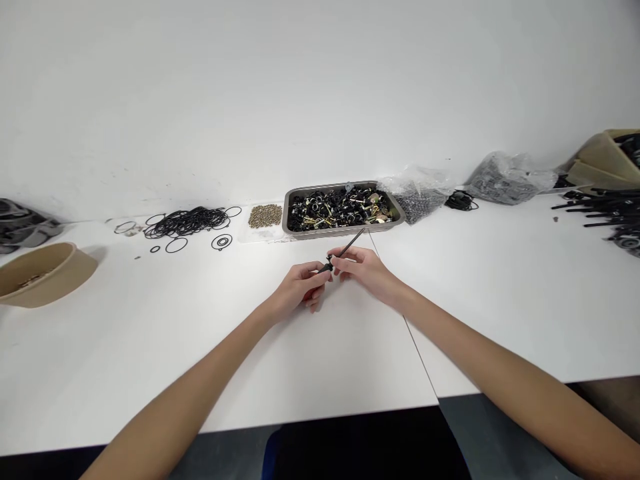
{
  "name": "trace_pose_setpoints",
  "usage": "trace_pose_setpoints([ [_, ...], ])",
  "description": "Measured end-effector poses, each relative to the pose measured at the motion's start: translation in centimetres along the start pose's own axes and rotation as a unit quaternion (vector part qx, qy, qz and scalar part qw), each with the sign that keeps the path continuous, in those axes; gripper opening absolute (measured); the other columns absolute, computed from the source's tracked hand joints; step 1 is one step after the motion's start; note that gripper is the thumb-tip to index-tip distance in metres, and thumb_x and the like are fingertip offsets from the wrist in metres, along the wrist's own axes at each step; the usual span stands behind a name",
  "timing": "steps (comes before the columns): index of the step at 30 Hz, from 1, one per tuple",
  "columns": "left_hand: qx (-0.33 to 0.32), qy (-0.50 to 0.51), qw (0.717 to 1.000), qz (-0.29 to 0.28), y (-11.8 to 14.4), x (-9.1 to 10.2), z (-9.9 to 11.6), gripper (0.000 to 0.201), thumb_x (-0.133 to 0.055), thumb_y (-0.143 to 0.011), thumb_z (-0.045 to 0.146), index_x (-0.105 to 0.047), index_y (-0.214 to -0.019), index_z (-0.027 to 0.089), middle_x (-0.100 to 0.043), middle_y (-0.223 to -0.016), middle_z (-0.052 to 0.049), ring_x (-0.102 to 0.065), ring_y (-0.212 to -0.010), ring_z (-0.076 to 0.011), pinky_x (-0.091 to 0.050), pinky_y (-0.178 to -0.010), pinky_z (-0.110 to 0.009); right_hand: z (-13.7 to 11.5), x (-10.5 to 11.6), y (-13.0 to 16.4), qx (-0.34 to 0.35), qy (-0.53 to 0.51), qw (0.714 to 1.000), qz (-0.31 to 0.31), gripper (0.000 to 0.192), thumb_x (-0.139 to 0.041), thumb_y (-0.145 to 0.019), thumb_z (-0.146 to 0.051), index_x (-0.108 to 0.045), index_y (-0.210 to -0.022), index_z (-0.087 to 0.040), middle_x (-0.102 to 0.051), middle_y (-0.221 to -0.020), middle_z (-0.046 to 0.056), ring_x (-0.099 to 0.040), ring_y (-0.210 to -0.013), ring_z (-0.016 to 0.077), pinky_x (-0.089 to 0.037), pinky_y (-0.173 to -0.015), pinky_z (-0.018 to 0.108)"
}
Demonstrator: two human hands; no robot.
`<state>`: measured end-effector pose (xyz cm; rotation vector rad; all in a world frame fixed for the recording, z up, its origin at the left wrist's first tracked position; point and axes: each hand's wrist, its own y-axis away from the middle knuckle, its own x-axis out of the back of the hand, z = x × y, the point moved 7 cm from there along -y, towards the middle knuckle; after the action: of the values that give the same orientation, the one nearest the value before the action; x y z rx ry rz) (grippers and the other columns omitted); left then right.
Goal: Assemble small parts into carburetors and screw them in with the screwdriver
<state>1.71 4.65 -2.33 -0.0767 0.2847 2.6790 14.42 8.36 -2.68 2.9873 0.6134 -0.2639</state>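
Observation:
Over the middle of the white table, my hands meet at a black part with a thin rod [352,242]. My left hand [300,287] is closed around its thicker lower end. At the joint of the rod and the thicker end, my right hand [366,268] pinches with thumb and fingers. The rod slants up and to the right, past the right fingers. Some small detail at the fingertips is too tiny to make out. Just beyond my hands lies a metal tray [327,233] of mixed small black and brass-coloured parts.
Left of the tray are small brass-coloured pieces [265,215] and a heap of black rings [187,222]. A tan bin [75,270] stands far left. Plastic bags [513,179], black rod parts [607,207] and another tan bin [600,163] line the right. A seam [419,353] crosses the table.

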Motion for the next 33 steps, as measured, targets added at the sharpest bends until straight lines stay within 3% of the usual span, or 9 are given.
trace_pose_setpoints([
  [9, 0.001, 0.002, 1.000, -0.002, 0.0, 0.1, -0.1, 0.026, -0.060, -0.085, 0.043, -0.058, -0.083, 0.017, -0.040, -0.054, 0.004, -0.035, -0.042, -0.0068, -0.042, -0.044, -0.025, -0.6, -0.1, 0.2, 0.036, -0.046, 0.998, -0.001, 0.036, -0.078, -0.070, -0.028, -0.070, -0.105, -0.022, -0.065, -0.102, 0.004, -0.057, -0.083, 0.0142, -0.042, -0.071, 0.029],
  [18, 0.008, -0.006, 1.000, -0.008, 0.0, 0.2, -0.2, 0.025, -0.059, -0.086, 0.041, -0.058, -0.083, 0.016, -0.041, -0.053, 0.004, -0.036, -0.040, -0.0068, -0.043, -0.045, -0.026, -2.0, 2.1, -0.3, 0.049, -0.123, 0.989, 0.061, 0.036, -0.080, -0.066, -0.029, -0.068, -0.099, -0.022, -0.056, -0.079, -0.001, -0.054, -0.074, 0.0133, -0.040, -0.066, 0.028],
  [24, 0.011, -0.015, 1.000, -0.010, 0.0, 0.2, -0.3, 0.025, -0.058, -0.087, 0.041, -0.058, -0.084, 0.016, -0.040, -0.053, 0.005, -0.040, -0.040, -0.0069, -0.039, -0.044, -0.025, -3.6, 4.7, -0.4, 0.058, -0.152, 0.980, 0.116, 0.035, -0.082, -0.063, -0.026, -0.070, -0.096, -0.022, -0.057, -0.083, -0.001, -0.055, -0.074, 0.0124, -0.041, -0.066, 0.029],
  [28, 0.011, -0.018, 1.000, -0.009, 0.0, 0.2, -0.2, 0.024, -0.057, -0.087, 0.040, -0.058, -0.084, 0.016, -0.041, -0.053, 0.005, -0.040, -0.040, -0.0070, -0.039, -0.045, -0.025, -2.9, 4.2, -0.6, 0.050, -0.146, 0.984, 0.089, 0.037, -0.082, -0.063, -0.026, -0.069, -0.097, -0.021, -0.056, -0.078, -0.002, -0.054, -0.070, 0.0120, -0.040, -0.064, 0.028],
  [33, 0.005, -0.012, 1.000, -0.017, 0.0, 0.0, -0.1, 0.024, -0.057, -0.088, 0.039, -0.057, -0.085, 0.016, -0.041, -0.053, 0.005, -0.036, -0.041, -0.0066, -0.042, -0.046, -0.026, -1.0, 1.1, -0.3, 0.035, -0.101, 0.994, 0.001, 0.039, -0.081, -0.067, -0.026, -0.067, -0.104, -0.021, -0.059, -0.083, -0.001, -0.053, -0.068, 0.0104, -0.039, -0.064, 0.028],
])
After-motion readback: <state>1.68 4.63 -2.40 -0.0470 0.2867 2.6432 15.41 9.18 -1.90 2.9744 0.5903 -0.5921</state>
